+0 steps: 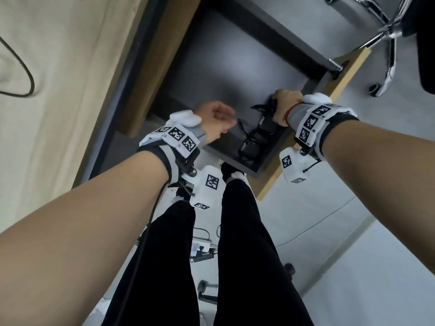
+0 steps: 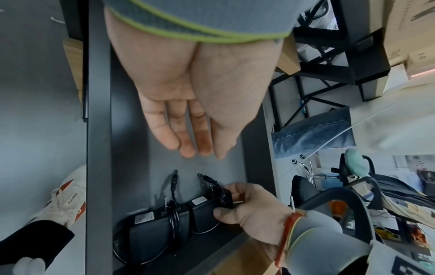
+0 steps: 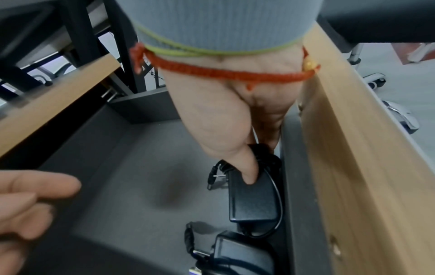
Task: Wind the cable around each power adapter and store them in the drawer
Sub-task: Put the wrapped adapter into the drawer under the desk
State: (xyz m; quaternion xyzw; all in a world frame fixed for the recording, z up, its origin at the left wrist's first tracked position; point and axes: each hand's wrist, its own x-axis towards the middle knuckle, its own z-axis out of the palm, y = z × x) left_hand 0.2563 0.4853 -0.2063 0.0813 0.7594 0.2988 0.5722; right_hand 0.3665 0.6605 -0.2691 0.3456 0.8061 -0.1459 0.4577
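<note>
Your right hand [image 2: 249,210] holds a wound adapter [image 3: 253,200] against the drawer [image 1: 235,67] wall, lower right; another wound adapter [image 2: 150,232] lies stored beside it (left hand [image 2: 197,104] flat, empty). Storing seems nearly finished.

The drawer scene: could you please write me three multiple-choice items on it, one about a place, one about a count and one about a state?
1. Where in the drawer do the power adapters lie?
A. Along the wood-fronted wall
B. In the middle of the floor
C. At the far back

2. How many power adapters are in the drawer?
A. One
B. Two
C. Four

3. What is the left hand doing?
A. Gripping a cable
B. Pushing the drawer front
C. Hovering open, holding nothing

Answers:
1 A: both sit by the wall behind the wooden front.
2 B: the adapter that the right hand grips, and a second adapter beside it.
3 C: its fingers are straight above the drawer floor.
</note>
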